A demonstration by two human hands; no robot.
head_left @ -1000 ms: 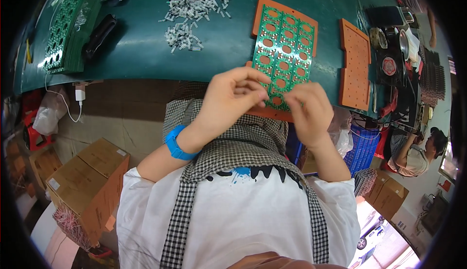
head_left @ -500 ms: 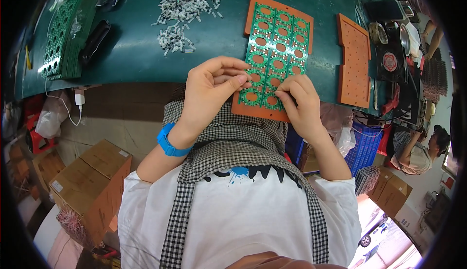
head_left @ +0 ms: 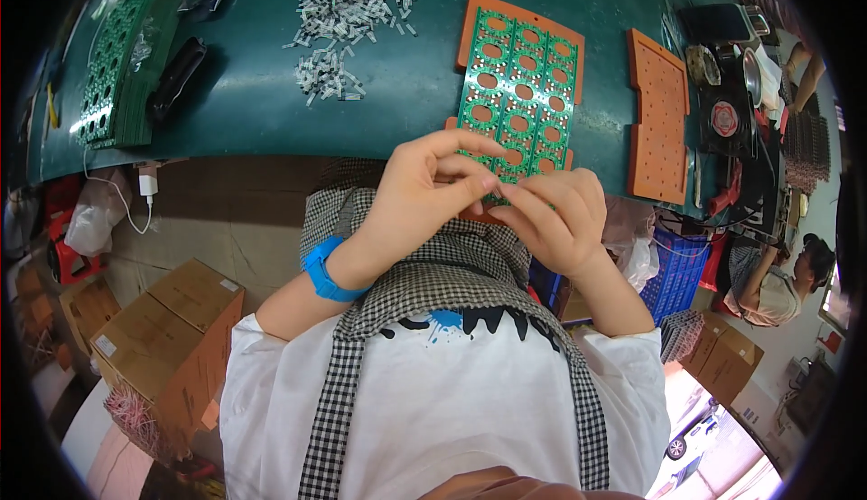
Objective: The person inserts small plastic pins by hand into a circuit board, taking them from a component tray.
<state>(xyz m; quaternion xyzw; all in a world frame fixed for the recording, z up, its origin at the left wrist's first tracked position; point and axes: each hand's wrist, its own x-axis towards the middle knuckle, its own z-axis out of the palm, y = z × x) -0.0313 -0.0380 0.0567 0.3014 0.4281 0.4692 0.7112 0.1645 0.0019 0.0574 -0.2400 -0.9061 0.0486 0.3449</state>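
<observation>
A green circuit board panel point(head_left: 517, 93) with rows of round cut-outs lies on an orange tray point(head_left: 567, 32) at the table's front edge. Over the panel's near end, my left hand point(head_left: 432, 186) and my right hand point(head_left: 558, 217) meet at the fingertips. The left thumb and fingers are drawn together, and so are the right ones. Whatever they pinch is too small and too covered to make out. The panel's nearest cut-outs are hidden behind my fingers. Beyond my left hand, small clear-and-grey parts point(head_left: 354, 3) lie in a loose heap, with a smaller heap point(head_left: 325, 75) nearer.
A second orange tray point(head_left: 657, 116) with small holes lies to the right, beside tools and dishes. Stacked green panels point(head_left: 122, 71) and a black case point(head_left: 178, 75) are at the left. Cardboard boxes point(head_left: 167, 319) stand below left, a blue crate point(head_left: 673, 270) below right. Another person sits far right.
Both hands have come together over the panel's near end: the left moved right and nearer, the right shifted slightly nearer me. Their fingertips now meet.
</observation>
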